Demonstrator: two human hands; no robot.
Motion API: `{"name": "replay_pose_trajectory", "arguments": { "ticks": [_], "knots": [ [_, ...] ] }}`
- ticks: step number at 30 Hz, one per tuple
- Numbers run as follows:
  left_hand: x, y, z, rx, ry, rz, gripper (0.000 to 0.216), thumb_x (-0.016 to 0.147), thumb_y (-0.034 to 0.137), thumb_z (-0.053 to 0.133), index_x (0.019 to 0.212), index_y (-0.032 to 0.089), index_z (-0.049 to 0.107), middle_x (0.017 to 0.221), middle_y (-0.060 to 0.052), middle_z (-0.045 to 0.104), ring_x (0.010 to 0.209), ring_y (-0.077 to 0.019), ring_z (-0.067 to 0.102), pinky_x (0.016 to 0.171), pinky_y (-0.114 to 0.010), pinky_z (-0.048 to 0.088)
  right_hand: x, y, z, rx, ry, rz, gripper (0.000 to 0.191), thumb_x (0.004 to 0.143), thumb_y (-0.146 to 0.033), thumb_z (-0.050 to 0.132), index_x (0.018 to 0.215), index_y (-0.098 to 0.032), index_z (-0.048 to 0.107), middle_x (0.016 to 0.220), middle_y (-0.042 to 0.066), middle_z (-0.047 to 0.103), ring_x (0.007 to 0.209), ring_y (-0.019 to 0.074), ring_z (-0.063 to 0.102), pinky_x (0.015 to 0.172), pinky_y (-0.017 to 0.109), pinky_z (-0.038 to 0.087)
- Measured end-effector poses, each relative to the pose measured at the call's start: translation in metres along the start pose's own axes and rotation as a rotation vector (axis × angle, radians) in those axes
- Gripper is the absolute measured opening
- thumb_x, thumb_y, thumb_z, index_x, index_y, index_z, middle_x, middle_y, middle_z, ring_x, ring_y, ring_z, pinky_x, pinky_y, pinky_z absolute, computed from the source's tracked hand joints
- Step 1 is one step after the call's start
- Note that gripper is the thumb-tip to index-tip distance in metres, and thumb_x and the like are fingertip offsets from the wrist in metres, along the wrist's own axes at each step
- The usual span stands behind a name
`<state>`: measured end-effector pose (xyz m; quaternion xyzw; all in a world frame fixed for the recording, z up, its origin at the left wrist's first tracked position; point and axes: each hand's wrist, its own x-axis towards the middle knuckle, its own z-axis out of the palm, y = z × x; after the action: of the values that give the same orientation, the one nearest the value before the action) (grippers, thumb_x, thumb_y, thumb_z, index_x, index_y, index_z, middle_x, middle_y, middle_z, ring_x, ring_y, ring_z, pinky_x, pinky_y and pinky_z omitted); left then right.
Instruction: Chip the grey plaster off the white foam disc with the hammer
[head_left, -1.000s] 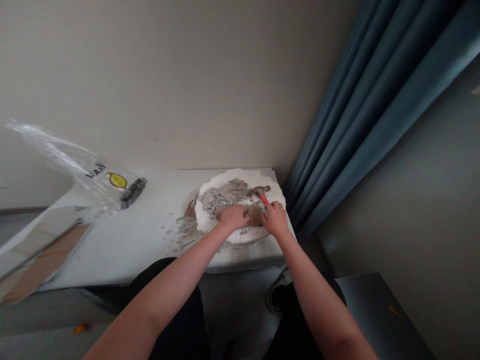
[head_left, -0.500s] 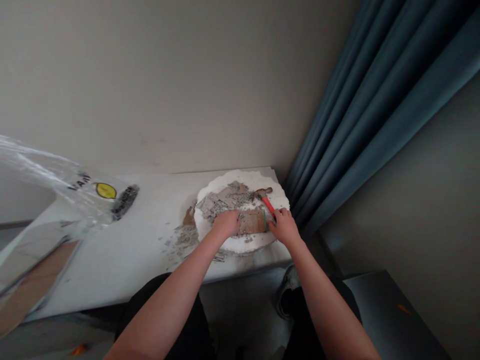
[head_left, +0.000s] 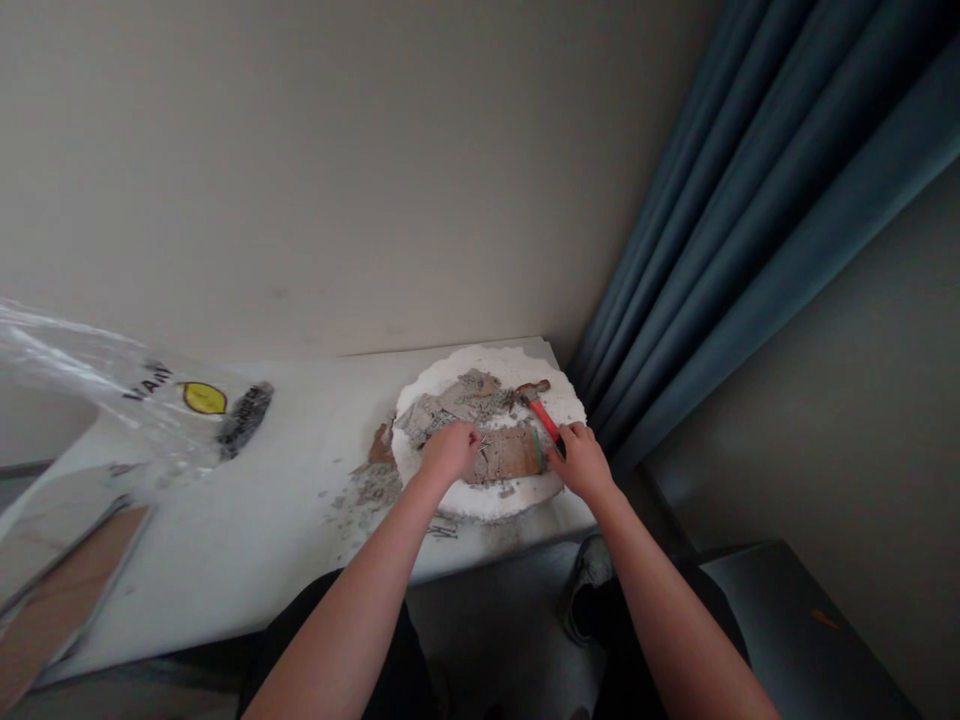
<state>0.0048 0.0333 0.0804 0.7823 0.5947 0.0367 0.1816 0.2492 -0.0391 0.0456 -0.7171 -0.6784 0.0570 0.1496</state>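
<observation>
A round white foam slab (head_left: pixel 450 498) lies at the right end of a white table (head_left: pixel 247 510). Broken grey and brown tile pieces (head_left: pixel 465 400) are heaped on it. My left hand (head_left: pixel 448 450) rests on the pieces at the slab's near left, fingers curled on a brown tile fragment (head_left: pixel 508 455). My right hand (head_left: pixel 581 462) grips the handle of a small red-handled hammer (head_left: pixel 541 410), whose dark head lies on the slab's far side.
Grey crumbs and a brown shard (head_left: pixel 379 445) are scattered on the table left of the slab. A clear plastic bag (head_left: pixel 150 395) with a yellow label lies at far left, flat boards (head_left: pixel 52 570) below it. Blue curtains (head_left: pixel 750 200) hang at right. A dark case (head_left: pixel 795 640) is at bottom right.
My right hand has slid right and slightly back along the slab with the hammer. My left hand stayed on the tile pieces. The view shifted a little.
</observation>
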Motion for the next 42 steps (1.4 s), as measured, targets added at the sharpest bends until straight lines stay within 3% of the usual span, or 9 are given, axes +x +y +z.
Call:
{"name": "replay_pose_trajectory", "arguments": {
  "ticks": [5,10,14,17,24,42],
  "knots": [
    [0.007,0.005,0.006,-0.127,0.001,0.189,0.014,0.088,0.024,0.065,0.092,0.021,0.078,0.092,-0.006,0.078,0.086,-0.02,0.07,0.079,-0.029,0.05,0.001,0.005,0.0,0.053,0.086,-0.06,0.023,0.098,-0.026,0.06,0.113,-0.012,0.071,0.114,0.016,0.065,0.11,0.0292,0.058,0.099,0.037,0.046],
    [0.015,0.008,0.021,-0.23,0.031,0.283,0.017,0.091,0.029,0.065,0.091,0.02,0.08,0.098,-0.007,0.078,0.089,-0.021,0.07,0.083,-0.031,0.052,-0.002,0.007,-0.003,0.043,0.046,-0.002,0.027,0.098,-0.026,0.061,0.119,-0.013,0.069,0.117,0.016,0.064,0.112,0.029,0.058,0.102,0.037,0.045],
    [0.023,0.002,0.029,-0.386,0.056,0.246,0.018,0.092,0.029,0.065,0.097,0.02,0.08,0.097,-0.006,0.08,0.091,-0.0203,0.071,0.087,-0.031,0.052,-0.006,0.009,-0.005,-0.012,-0.101,0.14,0.041,0.098,-0.03,0.062,0.137,-0.015,0.063,0.123,0.018,0.061,0.115,0.0302,0.06,0.095,0.036,0.047],
    [0.026,-0.002,0.035,-0.415,0.02,0.226,0.015,0.089,0.028,0.068,0.095,0.02,0.08,0.094,-0.006,0.081,0.087,-0.0205,0.072,0.084,-0.031,0.052,-0.005,0.01,-0.004,-0.034,-0.162,0.151,0.042,0.1,-0.034,0.06,0.136,-0.013,0.062,0.123,0.019,0.061,0.116,0.0302,0.061,0.096,0.036,0.047],
    [0.026,0.0,0.04,-0.494,0.106,0.191,0.016,0.091,0.028,0.064,0.095,0.019,0.076,0.093,-0.005,0.08,0.085,-0.02,0.072,0.081,-0.031,0.052,-0.003,0.011,-0.003,-0.015,-0.157,0.123,0.049,0.1,-0.035,0.06,0.143,-0.013,0.058,0.129,0.02,0.062,0.122,0.0305,0.059,0.101,0.036,0.045],
    [0.026,0.007,0.046,-0.376,0.104,0.217,0.018,0.095,0.031,0.06,0.1,0.022,0.074,0.096,-0.005,0.08,0.091,-0.0209,0.073,0.084,-0.032,0.053,-0.004,0.012,-0.003,-0.003,-0.161,0.115,0.054,0.099,-0.036,0.061,0.147,-0.013,0.055,0.13,0.019,0.062,0.12,0.0297,0.06,0.1,0.035,0.045]
  ]
}}
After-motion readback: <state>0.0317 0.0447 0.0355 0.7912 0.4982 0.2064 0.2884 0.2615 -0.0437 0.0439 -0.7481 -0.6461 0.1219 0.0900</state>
